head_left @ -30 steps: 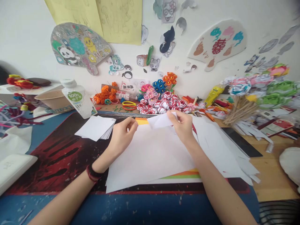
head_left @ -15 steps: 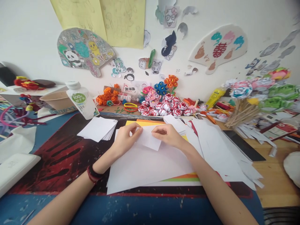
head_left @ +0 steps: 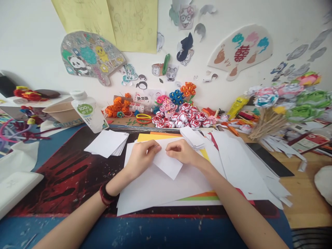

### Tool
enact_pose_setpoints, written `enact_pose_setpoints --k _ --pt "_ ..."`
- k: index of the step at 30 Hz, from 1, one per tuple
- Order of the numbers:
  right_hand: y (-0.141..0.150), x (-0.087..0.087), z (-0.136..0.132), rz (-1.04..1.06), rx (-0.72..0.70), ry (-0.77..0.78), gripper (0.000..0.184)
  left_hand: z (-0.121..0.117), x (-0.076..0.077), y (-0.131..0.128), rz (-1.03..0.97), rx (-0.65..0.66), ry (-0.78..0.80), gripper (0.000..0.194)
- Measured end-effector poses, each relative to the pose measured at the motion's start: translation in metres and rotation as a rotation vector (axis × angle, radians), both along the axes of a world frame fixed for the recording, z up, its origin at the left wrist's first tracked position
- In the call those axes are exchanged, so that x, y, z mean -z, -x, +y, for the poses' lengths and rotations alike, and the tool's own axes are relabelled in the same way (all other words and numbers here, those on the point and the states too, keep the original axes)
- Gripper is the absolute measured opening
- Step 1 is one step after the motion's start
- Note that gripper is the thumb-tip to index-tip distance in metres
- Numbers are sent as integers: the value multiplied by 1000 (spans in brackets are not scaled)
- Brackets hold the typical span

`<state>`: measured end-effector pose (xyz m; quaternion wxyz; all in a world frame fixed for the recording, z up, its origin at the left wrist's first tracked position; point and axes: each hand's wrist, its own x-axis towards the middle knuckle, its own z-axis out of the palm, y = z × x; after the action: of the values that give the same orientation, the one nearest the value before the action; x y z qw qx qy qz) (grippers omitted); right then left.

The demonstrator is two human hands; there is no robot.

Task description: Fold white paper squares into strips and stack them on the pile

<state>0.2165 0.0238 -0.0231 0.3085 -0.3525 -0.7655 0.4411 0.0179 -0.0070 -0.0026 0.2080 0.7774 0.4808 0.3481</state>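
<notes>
A small white piece of paper (head_left: 169, 166) hangs between my two hands, one corner pointing down toward me. My left hand (head_left: 142, 155) pinches its upper left edge between thumb and fingers. At the upper right edge, my right hand (head_left: 181, 151) is closed on the same piece in a pinch. Beneath them lie large white sheets (head_left: 145, 192), with yellow, orange and green paper showing at their borders. To the left of my left hand sits a stack of white paper squares (head_left: 107, 142). Just behind my right hand is another stack of small white papers (head_left: 192, 137).
A white bottle (head_left: 89, 112) and a paper bowl (head_left: 61, 112) stand at the back left. Red-and-white paper flowers (head_left: 181, 117) line the wall side. On the right are loose white sheets (head_left: 243, 166), a black flat object (head_left: 269, 159) and a bunch of stemmed paper flowers (head_left: 269, 117).
The small paper has turned and come slightly nearer to me, so its corner now points down. Both hands still pinch it, and the view has shifted a little.
</notes>
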Motion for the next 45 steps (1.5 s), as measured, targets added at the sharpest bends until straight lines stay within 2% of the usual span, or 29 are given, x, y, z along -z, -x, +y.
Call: enact_pose_setpoints --k 10,15,23,34,41,45 --pt "0 0 1 65 -5 16 16 -3 1 0 -20 -33 -36 21" --pt "1 0 1 19 5 -11 15 -4 1 -1 8 -22 -49 21" --pt "2 3 5 -15 24 -15 17 -7 1 -6 29 -76 -88 20" --pt "0 -1 3 -27 9 -53 13 -4 1 -2 21 -118 -120 20" --pt "-12 -5 6 -82 58 -38 13 10 -3 22 -39 -238 -129 21" --pt "-22 -1 13 -216 259 -134 15 24 -5 44 -215 -458 -192 23"
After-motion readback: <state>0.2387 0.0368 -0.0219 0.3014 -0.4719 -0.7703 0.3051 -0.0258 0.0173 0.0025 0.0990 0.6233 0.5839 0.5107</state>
